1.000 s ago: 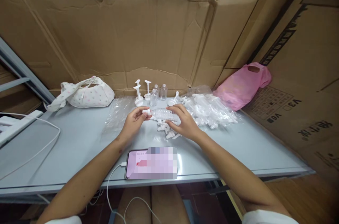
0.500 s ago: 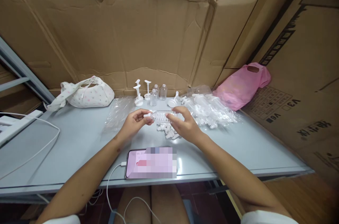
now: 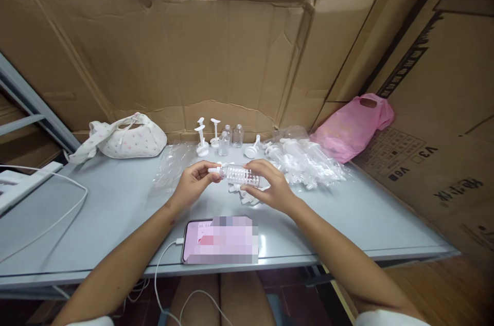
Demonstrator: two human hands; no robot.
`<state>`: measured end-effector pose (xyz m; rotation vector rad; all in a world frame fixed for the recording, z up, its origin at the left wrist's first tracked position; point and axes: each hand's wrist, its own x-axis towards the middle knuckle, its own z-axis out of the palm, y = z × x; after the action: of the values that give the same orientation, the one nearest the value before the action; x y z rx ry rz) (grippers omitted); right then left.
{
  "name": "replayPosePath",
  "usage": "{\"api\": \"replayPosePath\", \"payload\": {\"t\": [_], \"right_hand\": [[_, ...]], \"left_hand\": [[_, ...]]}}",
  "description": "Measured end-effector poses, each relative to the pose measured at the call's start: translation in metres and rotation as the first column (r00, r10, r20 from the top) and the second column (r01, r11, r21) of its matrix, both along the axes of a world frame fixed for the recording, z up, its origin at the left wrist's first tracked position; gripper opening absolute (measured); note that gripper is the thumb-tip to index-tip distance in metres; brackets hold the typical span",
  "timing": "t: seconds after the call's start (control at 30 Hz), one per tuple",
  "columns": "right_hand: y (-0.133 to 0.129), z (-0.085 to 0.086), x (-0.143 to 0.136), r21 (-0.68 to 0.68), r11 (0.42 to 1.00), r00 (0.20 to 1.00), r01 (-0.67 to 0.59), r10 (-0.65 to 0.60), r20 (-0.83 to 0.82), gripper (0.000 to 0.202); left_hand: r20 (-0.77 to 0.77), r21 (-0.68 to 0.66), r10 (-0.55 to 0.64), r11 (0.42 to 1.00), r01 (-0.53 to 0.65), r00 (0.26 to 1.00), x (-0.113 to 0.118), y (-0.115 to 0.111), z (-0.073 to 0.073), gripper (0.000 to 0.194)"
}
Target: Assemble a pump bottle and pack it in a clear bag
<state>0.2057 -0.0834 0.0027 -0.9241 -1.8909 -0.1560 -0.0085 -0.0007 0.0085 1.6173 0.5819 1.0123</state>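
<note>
My left hand point(image 3: 193, 182) pinches the white cap point(image 3: 214, 168) while my right hand point(image 3: 270, 188) grips the clear bottle point(image 3: 240, 175); bagged bottles point(image 3: 309, 161) on the bench point(image 3: 96, 202) remain.

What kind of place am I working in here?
Probably a makeshift packing or assembly bench in a storeroom: cardboard sheets wall in a grey table, with small clear bottles and bagged plastic parts piled on it.

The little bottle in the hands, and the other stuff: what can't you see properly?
Head view only:
- Clear bottle: its base is hidden by the right hand; its white cap by the left hand.
- Phone: screen blurred.
- Small white parts on the table: too small, partly hidden behind the right hand.
- Pink bag: contents hidden.
</note>
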Motion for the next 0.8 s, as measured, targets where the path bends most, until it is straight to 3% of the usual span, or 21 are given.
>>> {"api": "replayPosePath", "payload": {"t": [0.13, 0.23, 0.37, 0.47, 0.6, 0.7, 0.8], "right_hand": [[0.000, -0.005, -0.001, 0.193, 0.980, 0.987, 0.052, -0.080, 0.140, 0.036], [0.001, -0.006, 0.000, 0.313, 0.948, 0.965, 0.055, -0.131, 0.229, 0.038], [-0.002, 0.001, 0.003, 0.418, 0.908, 0.880, -0.035, -0.171, 0.443, 0.034], [-0.002, 0.004, 0.004, 0.481, 0.873, 0.832, -0.073, -0.213, 0.513, 0.030], [0.001, 0.001, 0.006, 0.387, 0.922, 0.898, -0.004, -0.167, 0.407, 0.031], [0.001, 0.000, 0.006, 0.178, 0.984, 0.977, 0.029, -0.066, 0.203, 0.029], [-0.003, 0.005, 0.004, -0.040, 0.999, 1.000, -0.017, 0.017, 0.013, 0.036]], "left_hand": [[-0.020, -0.078, -0.016, 0.997, 0.015, 1.000, -0.001, -0.001, 0.001, 0.030], [-0.041, -0.190, -0.102, 0.977, 0.092, 0.994, -0.002, 0.003, -0.001, 0.035], [-0.051, -0.317, -0.215, 0.929, 0.189, 0.975, -0.003, 0.007, -0.004, 0.042], [-0.054, -0.281, -0.213, 0.941, 0.190, 0.975, -0.002, 0.007, -0.004, 0.040], [-0.049, -0.115, -0.136, 0.985, 0.130, 0.989, 0.001, 0.003, -0.001, 0.033], [-0.067, 0.045, -0.046, 0.998, 0.049, 0.997, 0.000, 0.002, -0.003, 0.028], [-0.117, 0.242, 0.040, 0.970, -0.011, 0.992, -0.003, 0.002, -0.007, 0.023]]}}
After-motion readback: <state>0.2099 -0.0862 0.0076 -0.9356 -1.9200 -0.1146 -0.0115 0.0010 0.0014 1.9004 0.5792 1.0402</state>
